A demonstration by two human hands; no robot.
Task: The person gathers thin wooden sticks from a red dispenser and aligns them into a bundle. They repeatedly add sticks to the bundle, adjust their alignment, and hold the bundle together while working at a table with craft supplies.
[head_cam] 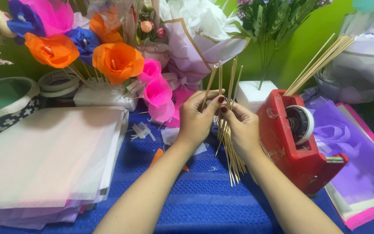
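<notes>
Holding a bundle of thin wooden sticks (227,130) between them, both hands meet over the blue tabletop (204,203), just left of the red tape dispenser (297,143). The left hand (195,119) has its grip closed, thumb and forefinger pinched on the upper part of one or two sticks. The right hand (241,128) is closed round the bundle's middle, fingertips touching the left hand's. The sticks stand nearly upright, long axis running from the tabletop side up and away from the person: loose tips fan above the fingers, lower ends splay out below the right palm. So the bundle lies inside both grips, with the right hand carrying most of it and the left nearer the single raised tips. More sticks (319,63) lean out behind the dispenser, well apart from the hands. A stack of pale tissue sheets (48,156) lies to the left, purple paper (364,169) to the right, and paper flowers (117,60) stand behind.
</notes>
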